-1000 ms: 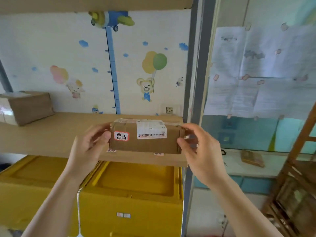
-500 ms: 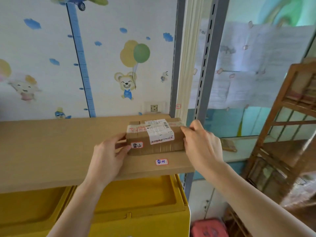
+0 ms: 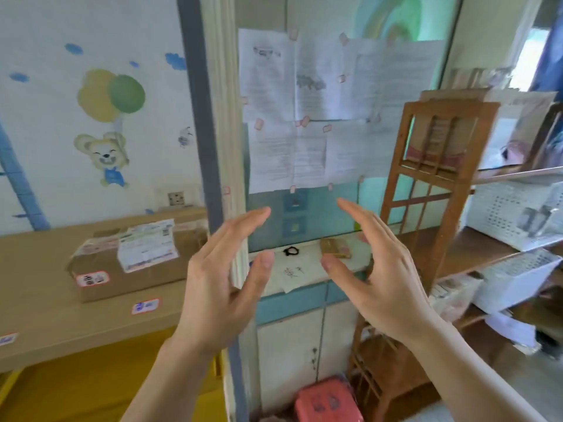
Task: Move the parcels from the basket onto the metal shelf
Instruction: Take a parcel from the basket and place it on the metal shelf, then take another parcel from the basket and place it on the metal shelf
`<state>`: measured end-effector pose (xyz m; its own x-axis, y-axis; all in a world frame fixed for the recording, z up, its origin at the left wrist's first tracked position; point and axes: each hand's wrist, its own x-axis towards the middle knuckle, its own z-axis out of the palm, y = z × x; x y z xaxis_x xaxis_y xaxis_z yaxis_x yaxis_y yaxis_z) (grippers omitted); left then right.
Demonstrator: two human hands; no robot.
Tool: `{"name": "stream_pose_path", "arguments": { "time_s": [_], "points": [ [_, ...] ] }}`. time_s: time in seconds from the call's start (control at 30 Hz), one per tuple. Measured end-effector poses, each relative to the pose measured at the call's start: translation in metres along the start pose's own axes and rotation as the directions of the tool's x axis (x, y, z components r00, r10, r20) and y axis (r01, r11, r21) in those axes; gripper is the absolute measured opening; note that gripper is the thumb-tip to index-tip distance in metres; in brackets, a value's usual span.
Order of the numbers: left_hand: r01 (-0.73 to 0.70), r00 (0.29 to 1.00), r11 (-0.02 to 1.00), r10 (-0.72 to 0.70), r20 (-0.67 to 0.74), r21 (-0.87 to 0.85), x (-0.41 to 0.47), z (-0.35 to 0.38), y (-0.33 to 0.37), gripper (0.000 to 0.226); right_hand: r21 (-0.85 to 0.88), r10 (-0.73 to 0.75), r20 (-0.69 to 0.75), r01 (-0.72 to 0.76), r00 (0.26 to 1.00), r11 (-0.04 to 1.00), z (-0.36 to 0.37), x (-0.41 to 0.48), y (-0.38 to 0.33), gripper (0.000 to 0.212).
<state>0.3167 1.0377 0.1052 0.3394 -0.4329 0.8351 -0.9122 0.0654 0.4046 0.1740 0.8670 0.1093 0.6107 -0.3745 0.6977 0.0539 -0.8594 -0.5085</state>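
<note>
A brown cardboard parcel (image 3: pixel 134 258) with a white shipping label and a small red-edged sticker lies on the wooden board of the shelf (image 3: pixel 45 312), at the left of the view. My left hand (image 3: pixel 222 284) hovers to the right of the parcel, apart from it, fingers spread and empty. My right hand (image 3: pixel 377 269) is further right, also spread and holding nothing. Both hands are in front of the shelf's grey upright post (image 3: pixel 204 141). No basket can be made out with certainty.
Yellow bins (image 3: pixel 76 388) sit under the shelf board. A wooden rack (image 3: pixel 426 190) stands at the right with white perforated baskets (image 3: pixel 518 214) beside it. Papers are stuck on a glass panel (image 3: pixel 304 111) ahead. A red stool (image 3: pixel 329 400) stands low on the floor.
Both hands have let go of the parcel, which now rests on the shelf board. The hands have drawn back and to the right, and the view has swung right.
</note>
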Motion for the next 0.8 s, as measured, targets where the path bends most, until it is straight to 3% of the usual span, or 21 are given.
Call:
{"name": "stream_pose_path", "arguments": {
  "time_s": [0.2,0.43,0.6,0.8],
  "points": [
    [-0.005,0.98,0.958,0.061,0.187,-0.287,0.025,0.226,0.1,0.05,-0.085,0.237,-0.186,-0.256,0.953,0.963,-0.177,-0.062,0.13,0.07],
    [0.083,0.928,0.876,0.106,0.358,-0.475,0.064,0.417,0.207,0.052,-0.049,0.395,-0.358,-0.439,0.846,0.897,-0.335,-0.099,0.238,0.071],
    [0.13,0.897,0.842,0.125,0.424,-0.524,0.092,0.533,0.237,0.051,-0.055,0.43,-0.421,-0.496,0.799,0.867,-0.401,-0.11,0.322,0.07],
    [0.17,0.899,0.806,0.11,0.425,-0.567,0.122,0.681,0.231,0.037,-0.144,0.432,-0.42,-0.529,0.798,0.836,-0.448,-0.083,0.444,0.064]
  ]
}}
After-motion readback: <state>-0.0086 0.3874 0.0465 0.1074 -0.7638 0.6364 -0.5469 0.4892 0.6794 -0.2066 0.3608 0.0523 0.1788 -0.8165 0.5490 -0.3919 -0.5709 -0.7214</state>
